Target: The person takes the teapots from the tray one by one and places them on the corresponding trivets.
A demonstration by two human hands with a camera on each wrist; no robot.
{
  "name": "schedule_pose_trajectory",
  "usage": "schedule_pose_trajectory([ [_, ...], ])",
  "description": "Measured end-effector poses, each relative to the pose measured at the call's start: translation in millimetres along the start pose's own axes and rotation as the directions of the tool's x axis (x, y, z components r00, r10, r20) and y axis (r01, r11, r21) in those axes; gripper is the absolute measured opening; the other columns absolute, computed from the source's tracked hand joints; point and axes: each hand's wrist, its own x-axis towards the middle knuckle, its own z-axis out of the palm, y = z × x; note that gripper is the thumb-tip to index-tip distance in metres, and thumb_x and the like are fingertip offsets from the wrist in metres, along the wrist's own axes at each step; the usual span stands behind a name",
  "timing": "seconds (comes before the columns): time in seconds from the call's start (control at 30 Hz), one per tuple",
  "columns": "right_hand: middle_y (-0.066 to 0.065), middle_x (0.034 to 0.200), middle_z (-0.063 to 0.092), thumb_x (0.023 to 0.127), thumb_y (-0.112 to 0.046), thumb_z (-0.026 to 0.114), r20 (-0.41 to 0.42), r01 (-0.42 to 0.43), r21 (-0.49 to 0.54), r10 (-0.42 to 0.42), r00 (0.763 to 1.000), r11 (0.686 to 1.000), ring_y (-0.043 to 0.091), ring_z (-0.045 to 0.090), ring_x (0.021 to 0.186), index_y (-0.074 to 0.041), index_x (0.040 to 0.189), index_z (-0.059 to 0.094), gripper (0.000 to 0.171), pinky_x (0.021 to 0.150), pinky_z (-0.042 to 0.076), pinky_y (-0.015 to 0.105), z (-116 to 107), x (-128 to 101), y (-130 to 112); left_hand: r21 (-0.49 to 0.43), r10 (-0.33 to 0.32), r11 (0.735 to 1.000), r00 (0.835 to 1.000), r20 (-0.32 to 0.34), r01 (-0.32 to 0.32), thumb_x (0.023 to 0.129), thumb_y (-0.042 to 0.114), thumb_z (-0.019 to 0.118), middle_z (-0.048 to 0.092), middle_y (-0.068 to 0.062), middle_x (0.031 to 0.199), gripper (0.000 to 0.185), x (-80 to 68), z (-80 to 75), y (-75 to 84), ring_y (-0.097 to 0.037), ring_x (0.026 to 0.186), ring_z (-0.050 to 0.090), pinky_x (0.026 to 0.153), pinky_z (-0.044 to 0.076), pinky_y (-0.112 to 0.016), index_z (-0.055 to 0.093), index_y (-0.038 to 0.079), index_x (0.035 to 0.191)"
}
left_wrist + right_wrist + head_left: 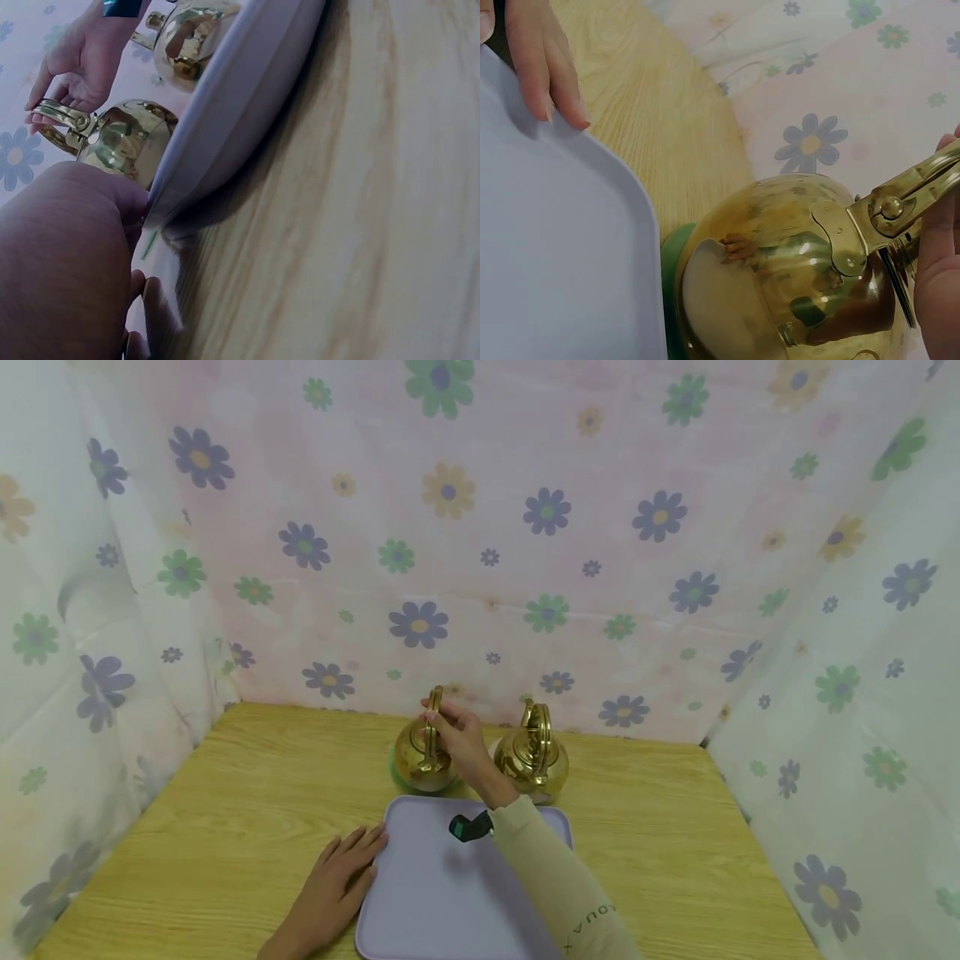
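Note:
Two shiny brass kettles with upright handles stand behind a pale lilac tray [442, 893]. My right hand [467, 747] grips the handle of the left kettle [416, 760], thumb on the near side and fingers reaching behind it. Under that kettle shows the edge of a green round base [673, 262]. The right kettle [551, 768] stands beside my right wrist, untouched. My left hand [333, 881] lies with fingers stretched out on the table at the tray's left edge, fingertips right at the rim.
The wooden table [225, 827] carries everything. Flower-printed curtain [495, 527] walls rise at the back and on both sides, close behind the kettles. A black wrist camera [471, 827] on my right arm hangs over the tray.

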Motion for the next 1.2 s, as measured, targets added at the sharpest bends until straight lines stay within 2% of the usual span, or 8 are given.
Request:
schedule_pose_trajectory([
  [0.17, 0.025, 0.112, 0.062, 0.106, -0.006, 0.052, -0.005, -0.003, -0.004, 0.003, 1.0, 1.0, 0.011, 0.068, 0.08, 0.006, 0.136, 0.059, 0.034, 0.076, 0.059, 0.024, 1.8, -0.2, -2.0, 0.011, 0.007, 1.0, 1.0, -0.006, -0.007, 0.096, 0.008, 0.065, 0.059, -0.007, 0.146, 0.04, 0.9, 0.2, -1.1, -0.043, 0.132, 0.053, 0.119, -0.001, -0.012, 0.065, 0.005, 0.136],
  [0.33, 0.021, 0.112, 0.065, 0.106, -0.007, 0.054, -0.005, -0.007, -0.01, 0.007, 1.0, 1.0, 0.01, 0.068, 0.082, 0.007, 0.138, 0.058, 0.035, 0.076, 0.059, 0.023, 1.8, 1.6, -4.4, 0.005, 0.01, 1.0, 1.0, -0.006, -0.01, 0.097, 0.009, 0.064, 0.058, -0.006, 0.147, 0.041, 2.6, 0.8, -3.7, -0.043, 0.133, 0.052, 0.119, 0.0, -0.013, 0.064, 0.006, 0.138],
  [0.57, 0.013, 0.111, 0.069, 0.105, -0.007, 0.054, 0.007, -0.021, -0.015, 0.021, 1.0, 1.0, 0.011, 0.069, 0.085, 0.007, 0.141, 0.055, 0.038, 0.078, 0.059, 0.024, 0.7, 3.7, -5.4, 0.01, -0.01, 1.0, 1.0, -0.002, 0.01, 0.098, 0.009, 0.063, 0.058, -0.007, 0.148, 0.041, 3.6, 0.2, -2.9, -0.043, 0.135, 0.052, 0.122, 0.012, -0.03, 0.063, 0.006, 0.139],
  [0.63, 0.015, 0.112, 0.069, 0.105, -0.007, 0.054, 0.002, -0.029, -0.013, 0.029, 1.0, 0.999, 0.011, 0.07, 0.084, 0.005, 0.14, 0.057, 0.037, 0.078, 0.06, 0.025, 0.7, 3.9, -5.6, 0.013, -0.009, 1.0, 1.0, -0.001, 0.009, 0.098, 0.008, 0.063, 0.058, -0.007, 0.148, 0.041, 3.9, -0.4, -2.3, -0.043, 0.135, 0.052, 0.122, 0.013, -0.032, 0.063, 0.006, 0.139],
  [0.8, 0.035, 0.126, 0.06, 0.106, -0.009, 0.053, -0.002, -0.03, -0.026, 0.03, 1.0, 0.999, 0.018, 0.07, 0.088, 0.005, 0.14, 0.057, 0.036, 0.081, 0.06, 0.028, 1.6, 4.1, -6.0, 0.02, -0.003, 1.0, 1.0, 0.005, 0.003, 0.098, 0.008, 0.063, 0.058, -0.007, 0.148, 0.041, 4.8, -1.8, -2.5, -0.044, 0.135, 0.052, 0.123, 0.012, -0.032, 0.063, 0.005, 0.139],
  [0.93, 0.025, 0.119, 0.065, 0.106, -0.013, 0.054, -0.014, -0.029, -0.044, 0.028, 1.0, 0.999, 0.022, 0.07, 0.091, 0.003, 0.139, 0.059, 0.037, 0.087, 0.06, 0.037, 3.4, 3.0, -6.6, 0.024, 0.001, 1.0, 1.0, 0.006, -0.001, 0.097, 0.007, 0.064, 0.058, -0.008, 0.147, 0.041, 5.0, -2.8, -3.7, -0.043, 0.135, 0.052, 0.122, 0.014, -0.033, 0.063, 0.005, 0.138],
  [1.03, 0.016, 0.114, 0.067, 0.107, -0.016, 0.054, -0.023, -0.027, -0.051, 0.026, 0.999, 0.998, 0.021, 0.07, 0.09, 0.002, 0.139, 0.059, 0.037, 0.09, 0.059, 0.044, 3.9, 1.6, -7.1, 0.023, -0.001, 1.0, 1.0, 0.013, 0.001, 0.097, 0.007, 0.064, 0.058, -0.008, 0.147, 0.041, 5.7, -3.3, -3.9, -0.043, 0.135, 0.052, 0.12, 0.019, -0.042, 0.064, 0.004, 0.137],
  [1.2, 0.027, 0.127, 0.062, 0.108, -0.015, 0.051, -0.044, -0.023, -0.049, 0.021, 0.999, 0.999, 0.026, 0.07, 0.096, 0.003, 0.141, 0.056, 0.038, 0.093, 0.058, 0.044, 3.9, -3.4, -9.5, 0.026, -0.016, 1.0, 0.998, 0.065, 0.015, 0.097, 0.008, 0.064, 0.058, -0.008, 0.148, 0.04, 9.2, -5.7, -2.3, -0.043, 0.135, 0.051, 0.111, 0.028, -0.064, 0.064, 0.004, 0.138],
])
